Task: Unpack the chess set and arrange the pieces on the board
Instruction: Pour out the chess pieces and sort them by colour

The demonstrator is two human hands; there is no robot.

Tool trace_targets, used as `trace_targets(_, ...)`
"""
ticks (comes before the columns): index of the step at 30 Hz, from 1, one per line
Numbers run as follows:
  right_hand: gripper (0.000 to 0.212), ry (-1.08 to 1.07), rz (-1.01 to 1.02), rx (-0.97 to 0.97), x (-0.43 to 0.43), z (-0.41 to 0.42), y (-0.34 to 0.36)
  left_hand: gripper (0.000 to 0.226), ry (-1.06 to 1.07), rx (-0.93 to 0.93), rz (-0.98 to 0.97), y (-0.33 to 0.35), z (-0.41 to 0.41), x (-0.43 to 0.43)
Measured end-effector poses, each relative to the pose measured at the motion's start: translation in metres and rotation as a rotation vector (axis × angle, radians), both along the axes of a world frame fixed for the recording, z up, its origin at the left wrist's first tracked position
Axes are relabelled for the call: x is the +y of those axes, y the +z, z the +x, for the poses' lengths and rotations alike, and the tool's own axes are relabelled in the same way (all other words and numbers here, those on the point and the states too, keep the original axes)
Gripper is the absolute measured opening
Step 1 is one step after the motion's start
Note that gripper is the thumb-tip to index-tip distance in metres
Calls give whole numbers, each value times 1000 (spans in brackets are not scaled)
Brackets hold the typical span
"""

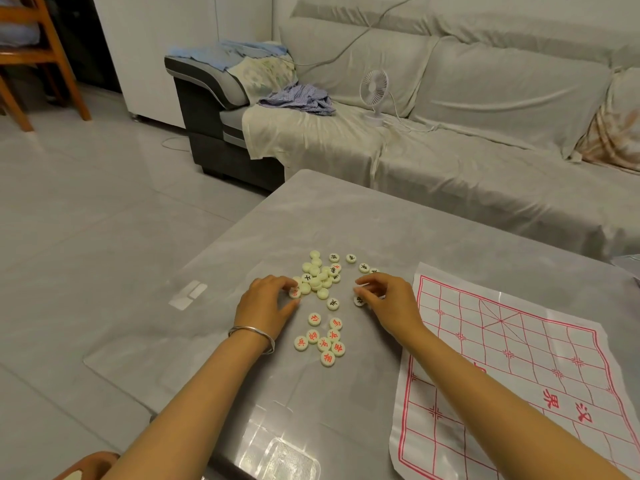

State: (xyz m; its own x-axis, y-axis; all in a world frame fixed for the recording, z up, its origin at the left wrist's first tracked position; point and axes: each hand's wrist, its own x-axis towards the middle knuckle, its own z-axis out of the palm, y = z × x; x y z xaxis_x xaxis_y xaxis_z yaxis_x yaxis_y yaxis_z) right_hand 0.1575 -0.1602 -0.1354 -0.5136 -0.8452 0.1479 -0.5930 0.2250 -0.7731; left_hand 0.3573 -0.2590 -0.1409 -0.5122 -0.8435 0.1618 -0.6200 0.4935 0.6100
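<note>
A heap of cream round chess pieces [319, 276] lies on the grey table [346, 216]; some show black characters, some lie blank side up. A separate cluster of red-marked pieces [323, 339] sits nearer to me. My left hand [266, 304], with a silver bangle on the wrist, pinches a red-marked piece [294, 292] at the heap's left edge. My right hand [388, 299] has its fingers curled over a black-marked piece [359, 301] at the heap's right. The white paper board [512, 368] with its red grid lies flat to the right, with no pieces on it.
A covered sofa [467, 140] runs behind the table, with a small white desk fan [374, 90] and crumpled clothes [301, 98] on it. A clear plastic lid [291, 460] lies near the table's front edge. A wooden chair [34, 57] stands far left.
</note>
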Motion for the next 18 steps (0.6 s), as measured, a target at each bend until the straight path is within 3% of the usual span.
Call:
trace_targets(4,11,4,29,-24,-5,-2,0,24,-3,8,17,1,-1,0)
trace_targets(8,22,65,80,37,5,4,3,26,-27,3,65,-2,2,-3)
trace_targets(15,54,503,303,357,32,24,8,30,-123,30,123,3,9,3)
trace_targets(18,62,573,385,459,37,23,5,35,-150,17,137,5,13,5)
